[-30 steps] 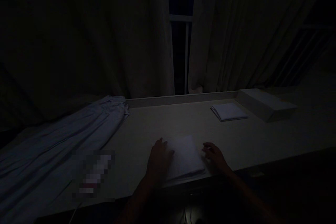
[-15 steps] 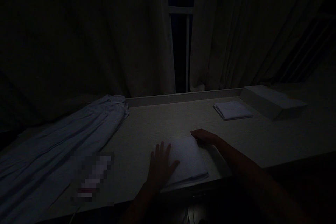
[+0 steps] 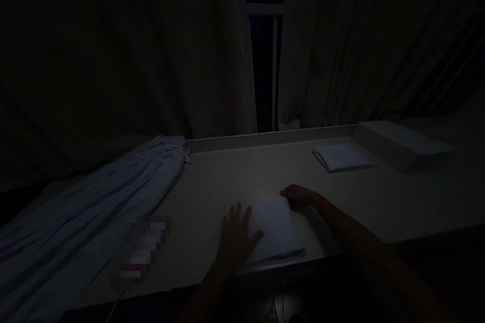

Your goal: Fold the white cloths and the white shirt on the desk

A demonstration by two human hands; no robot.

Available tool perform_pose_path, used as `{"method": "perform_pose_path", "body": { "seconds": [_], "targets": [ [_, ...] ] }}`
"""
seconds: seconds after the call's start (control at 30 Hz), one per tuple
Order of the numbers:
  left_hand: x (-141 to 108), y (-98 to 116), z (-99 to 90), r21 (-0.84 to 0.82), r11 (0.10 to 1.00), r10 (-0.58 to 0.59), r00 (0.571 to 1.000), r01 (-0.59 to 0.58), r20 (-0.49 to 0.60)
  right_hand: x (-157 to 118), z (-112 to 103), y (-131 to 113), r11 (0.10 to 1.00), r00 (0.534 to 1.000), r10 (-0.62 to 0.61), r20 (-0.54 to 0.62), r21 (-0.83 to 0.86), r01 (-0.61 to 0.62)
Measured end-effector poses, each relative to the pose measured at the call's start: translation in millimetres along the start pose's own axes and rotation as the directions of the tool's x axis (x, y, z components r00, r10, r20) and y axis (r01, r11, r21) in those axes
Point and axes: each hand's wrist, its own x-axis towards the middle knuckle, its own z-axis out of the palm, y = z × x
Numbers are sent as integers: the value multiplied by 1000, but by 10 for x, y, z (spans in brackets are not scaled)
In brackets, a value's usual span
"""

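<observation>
In front of me a folded white cloth (image 3: 278, 229) lies flat near the front edge of the table. Flat on its left side rests my left hand (image 3: 238, 234), fingers spread. At the cloth's far right corner, my right hand (image 3: 297, 197) is closed with its fingertips on the corner. Most of its fingers are in shadow. A second folded white cloth (image 3: 341, 156) lies farther back to the right, apart from both hands.
A large crumpled pale cloth (image 3: 113, 202) spreads over the table's left side. Beside it lies a pixelated object (image 3: 146, 250) with a cable. A white box-like block (image 3: 405, 144) stands at the back right. Dark curtains (image 3: 212, 60) hang behind the table (image 3: 235, 166).
The whole view has shifted slightly, with things sitting a little farther right in the picture. Both hands keep their places on the folded cloth.
</observation>
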Motion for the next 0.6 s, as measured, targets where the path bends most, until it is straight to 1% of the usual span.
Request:
{"method": "perform_pose_path", "body": {
  "seconds": [0.23,0.3,0.4,0.47,0.53,0.6],
  "targets": [
    [15,-2,-8,5,1000,6,999,-6,40,-122,45,-37,999,999,-20,-46,41,22],
    [17,0,-12,0,1000,7,999,-7,46,-162,48,-75,998,1000,4,-26,57,-2],
    [16,2,-10,-8,1000,2,999,-2,45,-185,19,-146,997,998,51,39,55,-54],
    [14,2,-4,-10,1000,1,999,-1,41,-172,-9,-185,996,997,64,53,66,-67],
    [12,0,3,-12,1000,1,999,-1,42,-142,-27,-202,995,997,63,33,78,-65],
    [12,-1,9,-12,1000,-2,999,3,48,-105,-31,-193,996,998,57,-14,66,-56]
  ]
}}
